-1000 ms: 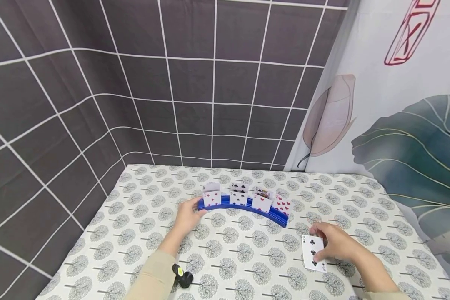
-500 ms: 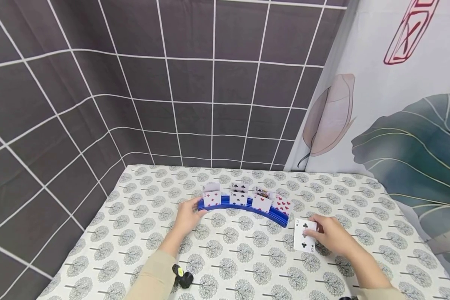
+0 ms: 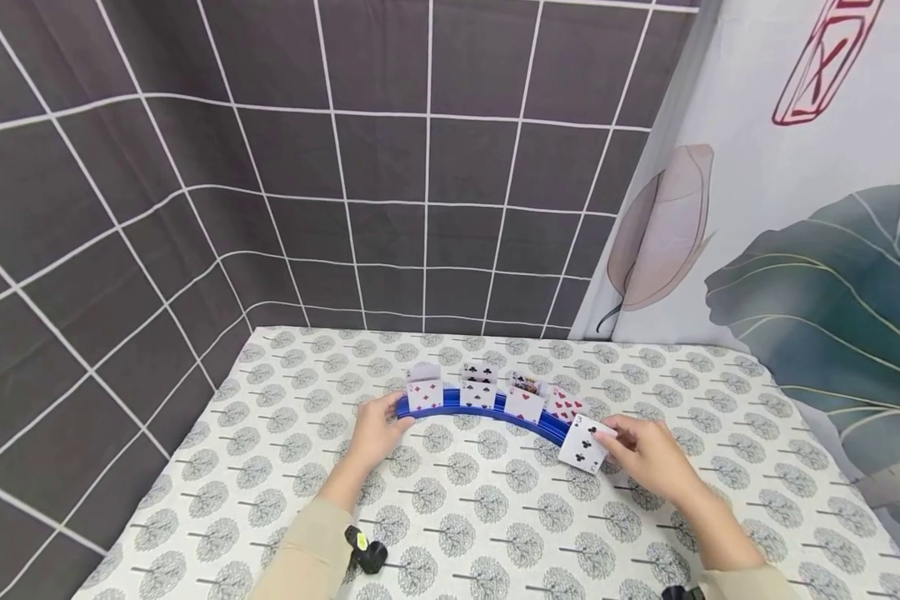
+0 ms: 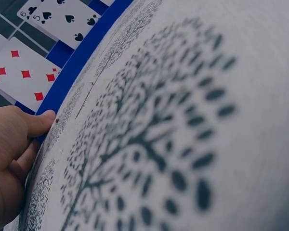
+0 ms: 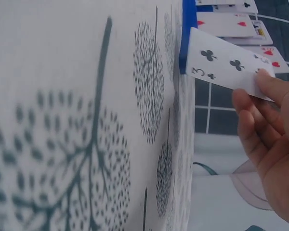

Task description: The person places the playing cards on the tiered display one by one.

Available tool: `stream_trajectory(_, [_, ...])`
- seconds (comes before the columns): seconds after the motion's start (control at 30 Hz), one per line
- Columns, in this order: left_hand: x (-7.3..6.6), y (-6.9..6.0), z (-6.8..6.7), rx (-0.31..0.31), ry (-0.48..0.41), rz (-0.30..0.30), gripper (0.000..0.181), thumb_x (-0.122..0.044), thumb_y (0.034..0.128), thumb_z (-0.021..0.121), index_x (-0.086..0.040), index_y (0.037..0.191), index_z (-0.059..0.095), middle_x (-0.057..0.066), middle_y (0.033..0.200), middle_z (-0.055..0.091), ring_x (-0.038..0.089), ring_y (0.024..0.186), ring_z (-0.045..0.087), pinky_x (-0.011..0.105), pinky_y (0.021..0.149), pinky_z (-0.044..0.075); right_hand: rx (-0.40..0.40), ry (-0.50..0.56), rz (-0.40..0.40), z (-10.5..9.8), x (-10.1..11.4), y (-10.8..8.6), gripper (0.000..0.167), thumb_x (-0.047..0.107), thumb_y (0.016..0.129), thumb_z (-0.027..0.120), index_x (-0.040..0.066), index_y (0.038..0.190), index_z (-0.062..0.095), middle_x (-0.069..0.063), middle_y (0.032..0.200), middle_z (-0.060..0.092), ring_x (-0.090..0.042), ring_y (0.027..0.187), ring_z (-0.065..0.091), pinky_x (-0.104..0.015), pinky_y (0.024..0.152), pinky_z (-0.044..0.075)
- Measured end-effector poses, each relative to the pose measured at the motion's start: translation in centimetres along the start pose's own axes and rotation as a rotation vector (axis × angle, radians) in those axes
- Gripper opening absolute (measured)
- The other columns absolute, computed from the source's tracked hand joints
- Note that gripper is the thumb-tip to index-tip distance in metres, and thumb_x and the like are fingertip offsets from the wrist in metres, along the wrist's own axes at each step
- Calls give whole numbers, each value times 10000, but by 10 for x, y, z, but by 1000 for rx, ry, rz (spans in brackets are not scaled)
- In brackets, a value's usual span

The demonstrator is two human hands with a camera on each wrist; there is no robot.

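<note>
A curved blue playing-card holder (image 3: 461, 406) stands on the table with cards upright in it. My left hand (image 3: 376, 431) grips its left end, the thumb (image 4: 44, 122) on the front edge, beside the five of diamonds (image 4: 25, 72). Between the thumb and fingers of my right hand (image 3: 651, 454) is a three of clubs (image 3: 587, 444), pinched by its upper right edge. This card tilts in front of the holder's right end and hides it. Whether it touches the holder I cannot tell. Behind it shows a hearts card (image 3: 567, 402).
A five of spades (image 3: 477, 395) and an ace-like or low hearts card (image 3: 524, 405) fill the holder's middle, with more cards behind them. The tablecloth (image 3: 465, 517) has a tree print. A dark tiled-pattern curtain (image 3: 390, 225) hangs behind the table.
My right hand has carried the three of clubs up and left, from the table's right side to the holder's right end, and tilted it. My left hand has stayed on the holder.
</note>
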State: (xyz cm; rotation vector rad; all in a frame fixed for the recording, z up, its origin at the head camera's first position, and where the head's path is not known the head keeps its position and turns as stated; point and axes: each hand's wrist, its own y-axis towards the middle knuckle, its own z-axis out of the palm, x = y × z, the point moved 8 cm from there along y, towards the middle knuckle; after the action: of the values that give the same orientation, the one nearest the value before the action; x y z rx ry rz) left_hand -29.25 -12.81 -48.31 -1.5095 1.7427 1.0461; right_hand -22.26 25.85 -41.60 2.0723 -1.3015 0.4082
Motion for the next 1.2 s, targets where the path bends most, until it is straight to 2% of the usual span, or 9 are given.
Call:
stream_trajectory(0.1, [-1, 0, 0, -2, -1, 5, 534, -16, 866, 764, 60, 1361, 577, 263, 1264, 653, 379, 1160, 658, 412, 1007, 553, -76, 4, -66, -1, 8, 2, 69, 22, 892, 743, 76, 933, 732, 41, 631, 663, -70, 519, 597, -198, 459, 520])
stream_trajectory(0.27, [1, 0, 0, 1, 0, 3, 535, -16, 864, 769, 57, 1359, 580, 265, 1267, 651, 380, 1163, 657, 411, 1008, 551, -175, -51, -141, -3, 18, 4, 131, -14, 822, 796, 1, 944, 751, -12, 684, 719, -9, 560, 622, -128, 514, 540])
stream_trajectory(0.5, [1, 1, 0, 6, 1, 0, 535, -26, 870, 765, 49, 1365, 578, 258, 1287, 642, 382, 1181, 646, 425, 1024, 539, -240, -103, -220, -2, 29, 9, 159, -50, 783, 811, -7, 924, 751, -34, 679, 728, -10, 549, 645, -113, 529, 554])
stream_trajectory(0.73, [1, 0, 0, 11, -11, -9, 543, -26, 868, 765, 48, 1371, 574, 248, 1292, 644, 374, 1184, 646, 416, 1028, 537, -269, -156, -209, 0, 36, 11, 174, -20, 798, 813, -29, 962, 757, -14, 647, 707, -43, 531, 628, -107, 492, 531])
stream_trajectory(0.93, [2, 1, 0, 6, -6, -12, 544, -25, 862, 773, 48, 1365, 579, 247, 1275, 653, 370, 1171, 655, 417, 1028, 538, -306, -219, -204, 2, 40, 12, 184, -12, 789, 824, -43, 959, 759, -74, 666, 714, -76, 504, 605, -118, 456, 508])
stream_trajectory(1.03, [2, 1, 0, 3, -6, -8, 541, -22, 861, 772, 51, 1361, 580, 251, 1272, 653, 371, 1168, 656, 414, 1024, 540, -309, -250, -200, 4, 42, 13, 187, -3, 792, 822, -43, 963, 758, -125, 710, 730, -118, 510, 625, -181, 458, 547])
stream_trajectory(1.2, [1, 1, 0, -4, -4, 4, 539, -18, 858, 775, 53, 1357, 583, 256, 1270, 652, 372, 1161, 659, 404, 1014, 548, -274, -273, -180, 9, 45, 16, 202, 12, 807, 812, -56, 985, 748, -205, 847, 750, -243, 609, 714, -350, 557, 641])
